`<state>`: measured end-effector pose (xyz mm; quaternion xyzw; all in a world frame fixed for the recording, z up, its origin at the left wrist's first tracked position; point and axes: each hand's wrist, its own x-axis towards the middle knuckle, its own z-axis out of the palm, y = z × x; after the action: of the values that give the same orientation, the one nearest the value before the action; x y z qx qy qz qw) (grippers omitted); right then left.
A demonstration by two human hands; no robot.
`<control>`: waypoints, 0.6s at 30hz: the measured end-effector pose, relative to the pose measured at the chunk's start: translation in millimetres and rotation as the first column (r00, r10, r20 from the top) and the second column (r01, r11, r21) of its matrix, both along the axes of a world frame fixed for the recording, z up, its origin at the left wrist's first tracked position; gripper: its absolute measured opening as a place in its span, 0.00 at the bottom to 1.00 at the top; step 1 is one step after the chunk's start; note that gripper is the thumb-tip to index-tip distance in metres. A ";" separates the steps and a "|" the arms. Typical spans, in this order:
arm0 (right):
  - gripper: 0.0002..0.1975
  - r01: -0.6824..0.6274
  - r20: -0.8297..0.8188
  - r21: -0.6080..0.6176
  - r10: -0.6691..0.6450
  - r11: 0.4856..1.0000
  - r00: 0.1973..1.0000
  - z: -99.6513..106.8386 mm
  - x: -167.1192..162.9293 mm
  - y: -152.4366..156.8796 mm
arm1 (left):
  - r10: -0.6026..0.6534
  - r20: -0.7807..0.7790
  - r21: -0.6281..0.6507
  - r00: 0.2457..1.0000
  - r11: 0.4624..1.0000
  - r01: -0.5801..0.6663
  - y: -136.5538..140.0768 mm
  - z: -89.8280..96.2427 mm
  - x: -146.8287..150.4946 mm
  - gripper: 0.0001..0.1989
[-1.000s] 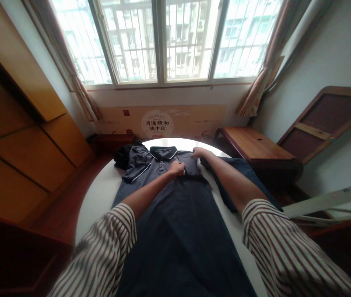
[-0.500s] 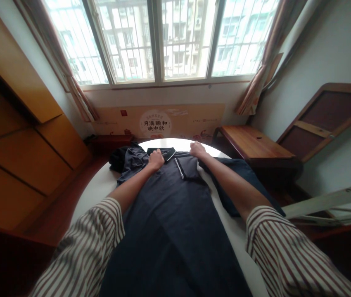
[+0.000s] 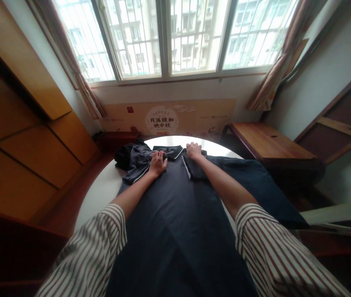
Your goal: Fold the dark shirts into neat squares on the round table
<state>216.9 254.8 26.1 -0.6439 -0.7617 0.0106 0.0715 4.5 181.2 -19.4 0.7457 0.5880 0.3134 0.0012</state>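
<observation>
Handling dark polo shirt (image 3: 171, 214), front up on round white table (image 3: 96, 198). Sleeve on my right (image 3: 198, 171) folded inward; sleeve on my left (image 3: 134, 170) not yet. Left hand (image 3: 158, 163), right hand (image 3: 193, 151) near collar (image 3: 176, 153), fingers bent (pinching or resting, can't tell).

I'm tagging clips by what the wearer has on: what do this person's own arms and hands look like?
The left sleeve and right sleeve match: loose, off-white with narrow reddish-brown stripes, each ending near the elbow. The left hand and right hand are bare, with no glove or watch showing; rings would be too small to tell.
</observation>
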 end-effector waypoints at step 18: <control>0.28 -0.210 -0.043 -0.082 0.207 0.974 0.977 1.2 -16.4 -54.1 | -0.081 -0.049 -0.119 0.996 0.990 0.074 -3.1 11.8 8.4 0.14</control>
<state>200.5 200.7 27.3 -0.5626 -0.8226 0.0619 0.0554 12.9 178.1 -7.6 0.7747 0.5758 0.2580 0.0412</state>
